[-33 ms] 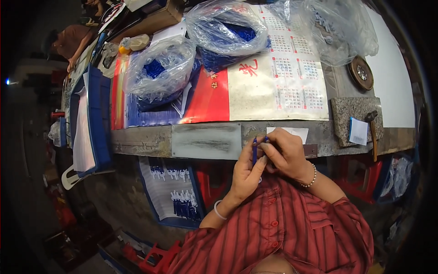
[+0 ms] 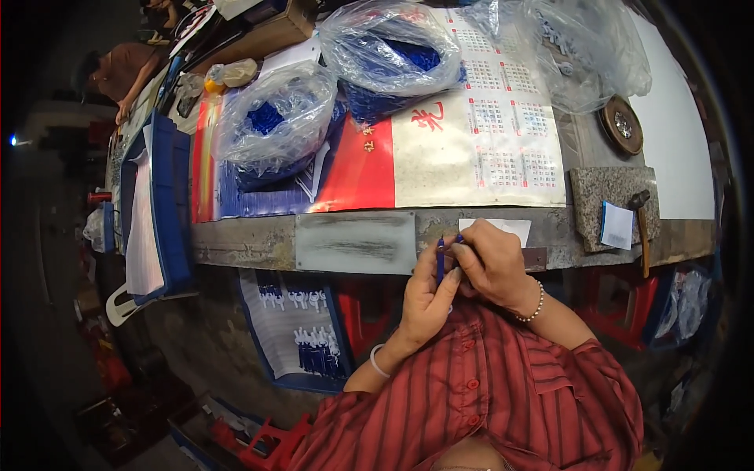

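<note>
My left hand [image 2: 425, 302] is closed on a slim dark blue piece [image 2: 441, 263], held nearly upright between thumb and fingers. Close against it, my right hand [image 2: 496, 263] pinches another small blue piece [image 2: 460, 238], mostly hidden by the fingers. Both hands are at the table's near edge, in front of my striped red shirt. I cannot tell exactly what kind of part the blue pieces are, or whether they touch. A white paper slip [image 2: 514, 228] lies just beyond my right hand.
Plastic bags of blue parts [image 2: 275, 149] [image 2: 389, 74] stand on a calendar sheet [image 2: 479, 180]. A stone block [image 2: 597, 200] and a hammer [image 2: 645, 235] lie right. Blue trays [image 2: 169, 204] [image 2: 259, 330] are left and below. Someone in brown [image 2: 129, 71] sits far left.
The blue piece in my left hand has shifted slightly to the right. The one in my right hand has tilted a little. Everything else looks the same.
</note>
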A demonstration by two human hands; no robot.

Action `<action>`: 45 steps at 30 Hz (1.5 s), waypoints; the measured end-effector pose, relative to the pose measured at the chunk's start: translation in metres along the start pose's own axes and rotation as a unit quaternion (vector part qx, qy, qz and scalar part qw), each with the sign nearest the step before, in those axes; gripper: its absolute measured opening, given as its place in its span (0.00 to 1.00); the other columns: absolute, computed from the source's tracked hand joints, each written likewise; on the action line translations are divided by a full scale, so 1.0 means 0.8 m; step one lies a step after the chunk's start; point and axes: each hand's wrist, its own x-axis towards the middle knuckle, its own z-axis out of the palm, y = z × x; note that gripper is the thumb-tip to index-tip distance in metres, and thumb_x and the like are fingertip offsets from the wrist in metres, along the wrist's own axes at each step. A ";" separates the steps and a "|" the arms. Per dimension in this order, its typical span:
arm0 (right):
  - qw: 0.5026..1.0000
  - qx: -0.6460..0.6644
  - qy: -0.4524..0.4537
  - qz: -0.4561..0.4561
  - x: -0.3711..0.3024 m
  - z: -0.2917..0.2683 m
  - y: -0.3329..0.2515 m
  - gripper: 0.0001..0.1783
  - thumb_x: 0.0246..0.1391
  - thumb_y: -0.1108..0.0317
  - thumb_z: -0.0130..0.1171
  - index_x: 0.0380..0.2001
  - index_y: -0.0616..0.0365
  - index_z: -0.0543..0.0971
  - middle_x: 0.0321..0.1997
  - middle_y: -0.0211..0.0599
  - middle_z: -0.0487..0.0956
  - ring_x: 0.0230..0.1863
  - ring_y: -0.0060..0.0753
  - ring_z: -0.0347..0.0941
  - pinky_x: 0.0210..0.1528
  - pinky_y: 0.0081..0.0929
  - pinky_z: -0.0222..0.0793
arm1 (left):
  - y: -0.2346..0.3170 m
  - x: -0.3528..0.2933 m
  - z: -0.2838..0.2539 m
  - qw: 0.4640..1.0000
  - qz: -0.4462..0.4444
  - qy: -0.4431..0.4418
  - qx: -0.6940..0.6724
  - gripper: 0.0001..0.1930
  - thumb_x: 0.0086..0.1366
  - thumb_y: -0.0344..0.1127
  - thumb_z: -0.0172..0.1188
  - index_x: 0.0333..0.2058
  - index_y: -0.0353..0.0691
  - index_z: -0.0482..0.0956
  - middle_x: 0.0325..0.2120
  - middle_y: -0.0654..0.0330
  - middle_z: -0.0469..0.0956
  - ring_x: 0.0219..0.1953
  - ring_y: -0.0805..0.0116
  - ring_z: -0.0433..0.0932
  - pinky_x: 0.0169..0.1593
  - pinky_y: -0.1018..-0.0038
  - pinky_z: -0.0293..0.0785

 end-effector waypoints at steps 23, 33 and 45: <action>0.987 -0.138 0.044 0.076 -0.009 0.012 -0.029 0.06 0.49 0.72 0.56 0.25 0.61 0.69 0.22 0.42 0.68 0.22 0.46 0.68 0.21 0.39 0.62 | -0.003 0.011 0.020 0.912 0.180 0.054 0.365 0.25 0.61 0.21 0.47 0.58 0.29 0.59 0.51 0.41 0.68 0.51 0.45 0.71 0.51 0.66 0.68; 0.936 -0.267 -0.178 -0.148 -0.019 -0.058 -0.061 0.14 0.43 0.68 0.56 0.36 0.61 0.73 0.31 0.39 0.73 0.29 0.37 0.71 0.30 0.28 0.68 | 0.037 0.015 0.005 0.909 -0.020 -0.166 0.382 0.09 0.56 0.26 0.54 0.37 0.31 0.73 0.29 0.40 0.75 0.36 0.43 0.76 0.36 0.61 0.71; 0.971 -0.203 -0.124 -0.004 0.000 -0.132 -0.017 0.11 0.45 0.75 0.56 0.34 0.62 0.71 0.26 0.38 0.71 0.26 0.35 0.72 0.24 0.29 0.65 | 0.122 0.071 -0.007 0.928 0.113 -0.019 0.354 0.26 0.59 0.25 0.55 0.57 0.31 0.60 0.53 0.53 0.67 0.54 0.63 0.67 0.55 0.68 0.63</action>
